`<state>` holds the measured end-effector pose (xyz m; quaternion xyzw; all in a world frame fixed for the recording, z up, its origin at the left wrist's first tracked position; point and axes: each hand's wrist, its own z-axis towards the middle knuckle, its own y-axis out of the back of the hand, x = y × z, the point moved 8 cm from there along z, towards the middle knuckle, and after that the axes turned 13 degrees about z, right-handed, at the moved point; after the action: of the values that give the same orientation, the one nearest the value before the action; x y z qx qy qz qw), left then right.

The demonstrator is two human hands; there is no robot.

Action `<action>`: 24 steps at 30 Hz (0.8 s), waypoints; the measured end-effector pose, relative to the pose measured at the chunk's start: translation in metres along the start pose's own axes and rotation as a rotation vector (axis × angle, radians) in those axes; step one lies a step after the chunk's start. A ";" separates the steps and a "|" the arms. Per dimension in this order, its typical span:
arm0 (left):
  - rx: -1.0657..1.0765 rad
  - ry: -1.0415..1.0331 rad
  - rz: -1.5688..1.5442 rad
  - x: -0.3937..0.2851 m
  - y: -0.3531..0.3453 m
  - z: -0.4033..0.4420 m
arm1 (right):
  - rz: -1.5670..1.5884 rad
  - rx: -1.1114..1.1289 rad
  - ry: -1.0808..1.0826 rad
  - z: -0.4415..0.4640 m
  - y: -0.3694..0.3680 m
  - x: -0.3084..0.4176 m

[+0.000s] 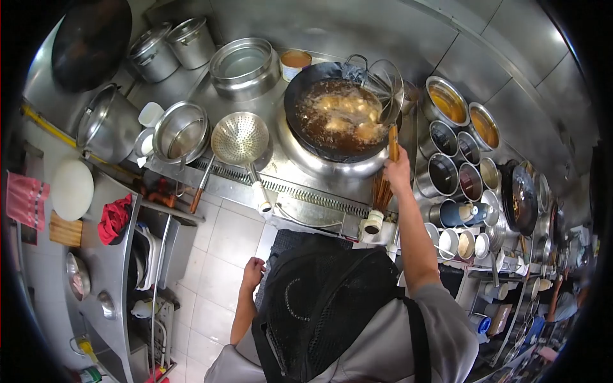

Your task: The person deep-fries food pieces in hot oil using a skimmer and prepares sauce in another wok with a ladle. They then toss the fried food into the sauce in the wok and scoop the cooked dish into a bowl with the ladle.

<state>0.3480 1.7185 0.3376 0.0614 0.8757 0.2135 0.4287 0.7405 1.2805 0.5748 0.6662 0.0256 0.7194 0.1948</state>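
Observation:
My right hand [398, 171] is wrapped round the wooden handle of a wire strainer [385, 86], whose round head rests at the right side of a black wok [300, 105]. Pale pieces of food [345, 112] bubble in dark oil inside the wok, on the stove. Low at my left side, my left hand [255, 268] has its fingers curled in; whether it holds anything is too small to tell. A perforated ladle [239, 138] lies left of the wok, beside a steel pot with a strainer [180, 133].
Steel pots of sauces [447, 102] and small white bowls [448, 242] stand at the right. A large pot [244, 67] and a can [295, 60] stand behind the stove. A side counter [96, 268] holds a red cloth [115, 219]. Another person [565, 303] is at far right.

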 end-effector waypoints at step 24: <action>0.034 0.052 -0.101 0.025 0.036 0.013 | -0.131 0.204 0.300 -0.077 -0.069 0.111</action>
<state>0.3402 1.7628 0.3278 0.0187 0.8920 0.1783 0.4149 0.6786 1.3964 0.6508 0.5649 0.1702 0.7901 0.1665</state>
